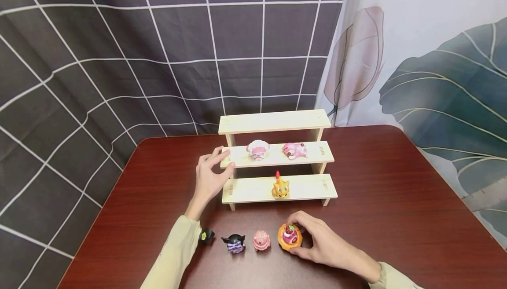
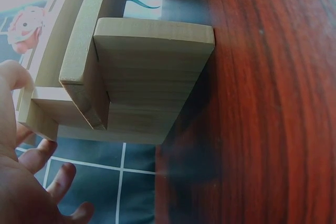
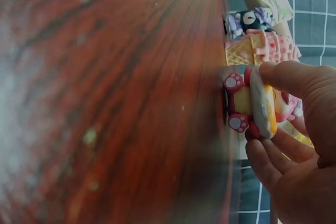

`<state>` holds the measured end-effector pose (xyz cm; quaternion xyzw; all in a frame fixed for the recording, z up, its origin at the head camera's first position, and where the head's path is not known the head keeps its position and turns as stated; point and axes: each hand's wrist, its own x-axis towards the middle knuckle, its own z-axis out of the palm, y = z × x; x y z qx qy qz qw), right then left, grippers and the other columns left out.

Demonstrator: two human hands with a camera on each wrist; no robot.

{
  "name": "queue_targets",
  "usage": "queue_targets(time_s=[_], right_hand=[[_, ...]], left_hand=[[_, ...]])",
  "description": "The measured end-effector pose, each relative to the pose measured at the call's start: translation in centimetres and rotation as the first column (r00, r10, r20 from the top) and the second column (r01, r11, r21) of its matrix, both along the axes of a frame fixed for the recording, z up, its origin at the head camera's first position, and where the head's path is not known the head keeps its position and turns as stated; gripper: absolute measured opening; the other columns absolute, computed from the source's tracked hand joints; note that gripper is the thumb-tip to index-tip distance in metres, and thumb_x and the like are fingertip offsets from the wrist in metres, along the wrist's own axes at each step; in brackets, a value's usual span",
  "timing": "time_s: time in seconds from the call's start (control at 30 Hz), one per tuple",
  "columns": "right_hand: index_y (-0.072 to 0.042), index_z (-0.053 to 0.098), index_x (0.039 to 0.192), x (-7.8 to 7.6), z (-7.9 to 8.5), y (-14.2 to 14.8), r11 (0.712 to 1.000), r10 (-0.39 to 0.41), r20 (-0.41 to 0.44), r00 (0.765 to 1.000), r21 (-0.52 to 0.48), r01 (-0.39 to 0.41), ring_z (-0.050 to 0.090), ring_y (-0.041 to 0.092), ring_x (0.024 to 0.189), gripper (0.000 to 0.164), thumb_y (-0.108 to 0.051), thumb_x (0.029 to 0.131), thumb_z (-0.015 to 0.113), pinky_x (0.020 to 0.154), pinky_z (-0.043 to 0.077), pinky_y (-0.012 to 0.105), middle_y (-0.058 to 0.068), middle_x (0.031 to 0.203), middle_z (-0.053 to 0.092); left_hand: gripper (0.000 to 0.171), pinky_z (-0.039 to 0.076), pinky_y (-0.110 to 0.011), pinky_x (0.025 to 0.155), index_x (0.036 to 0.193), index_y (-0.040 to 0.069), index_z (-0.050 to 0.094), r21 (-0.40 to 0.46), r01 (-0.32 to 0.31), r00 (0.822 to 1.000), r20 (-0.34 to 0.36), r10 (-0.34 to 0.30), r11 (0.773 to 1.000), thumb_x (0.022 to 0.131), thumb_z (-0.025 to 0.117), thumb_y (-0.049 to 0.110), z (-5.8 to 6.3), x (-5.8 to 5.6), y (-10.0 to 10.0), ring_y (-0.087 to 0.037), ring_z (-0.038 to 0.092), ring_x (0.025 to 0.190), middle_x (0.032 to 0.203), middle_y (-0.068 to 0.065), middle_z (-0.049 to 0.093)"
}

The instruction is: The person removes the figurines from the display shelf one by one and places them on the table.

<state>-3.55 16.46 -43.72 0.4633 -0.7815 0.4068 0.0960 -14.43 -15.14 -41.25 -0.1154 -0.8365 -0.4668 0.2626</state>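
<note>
My left hand (image 1: 207,177) holds the left end of the middle board of a three-step wooden display stand (image 1: 273,122), thumb at the front edge and index finger over the top. In the left wrist view, the other fingers (image 2: 60,182) spread loosely beside that end. My right hand (image 1: 321,240) grips a pink figurine (image 1: 290,235) by the orange ring around its body, thumb on one side and fingers on the other. A strawberry tops the figurine. Its paw-marked feet (image 3: 238,123) show at the tabletop in the right wrist view.
A pink ice-cream-cone figurine (image 1: 261,240), a black-and-purple figurine (image 1: 235,243) and a dark item (image 1: 207,236) line the table front. On the middle board sit a white-and-pink figurine (image 1: 258,150) and a pink lying one (image 1: 295,150). An orange figurine (image 1: 281,188) stands on the lowest board.
</note>
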Motion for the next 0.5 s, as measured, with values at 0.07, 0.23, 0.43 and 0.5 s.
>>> queue_targets(time_s=[0.07, 0.23, 0.43, 0.5], right_hand=[[-0.011, 0.057, 0.117, 0.00, -0.07, 0.10, 1.000, -0.004, 0.005, 1.000, -0.001, 0.004, 0.059, 0.008, 0.096, 0.058, -0.006, 0.069, 0.089, 0.082, 0.048, 0.024, -0.006, 0.110, 0.060], [-0.012, 0.058, 0.116, 0.04, -0.13, 0.32, 1.000, -0.001, 0.039, 0.999, -0.006, 0.002, 0.060, 0.007, 0.093, 0.057, -0.005, 0.069, 0.089, 0.079, 0.050, 0.022, -0.007, 0.109, 0.061], [-0.012, 0.058, 0.116, 0.07, -0.02, 0.44, 1.000, 0.008, 0.055, 0.998, -0.007, -0.008, 0.061, 0.008, 0.094, 0.055, -0.005, 0.071, 0.088, 0.080, 0.051, 0.024, -0.007, 0.109, 0.062], [-0.012, 0.058, 0.116, 0.07, -0.06, 0.44, 1.000, 0.005, 0.048, 0.999, -0.006, -0.004, 0.061, 0.008, 0.094, 0.055, -0.005, 0.070, 0.088, 0.080, 0.051, 0.025, -0.007, 0.109, 0.062]], left_hand=[[0.037, 0.037, -0.047, 0.086, 0.118, 0.013, 0.076, -0.001, -0.001, 1.000, -0.001, 0.001, 1.000, 0.083, 0.078, 0.020, 0.02, 0.02, 0.00, -0.032, 0.050, 0.105, 0.132, -0.006, 0.064], [0.036, 0.037, -0.048, 0.086, 0.118, 0.012, 0.076, 0.003, 0.003, 1.000, -0.003, -0.003, 1.000, 0.083, 0.078, 0.020, 0.07, 0.03, 0.03, -0.033, 0.050, 0.105, 0.131, -0.011, 0.064], [0.036, 0.037, -0.047, 0.086, 0.118, 0.013, 0.076, 0.000, -0.002, 1.000, -0.004, 0.002, 1.000, 0.083, 0.078, 0.020, 0.08, 0.02, 0.02, -0.032, 0.050, 0.105, 0.132, -0.006, 0.065], [0.037, 0.037, -0.047, 0.086, 0.119, 0.013, 0.076, 0.001, -0.002, 1.000, -0.001, 0.002, 1.000, 0.083, 0.078, 0.020, 0.11, 0.05, 0.04, -0.032, 0.050, 0.105, 0.132, -0.005, 0.065]])
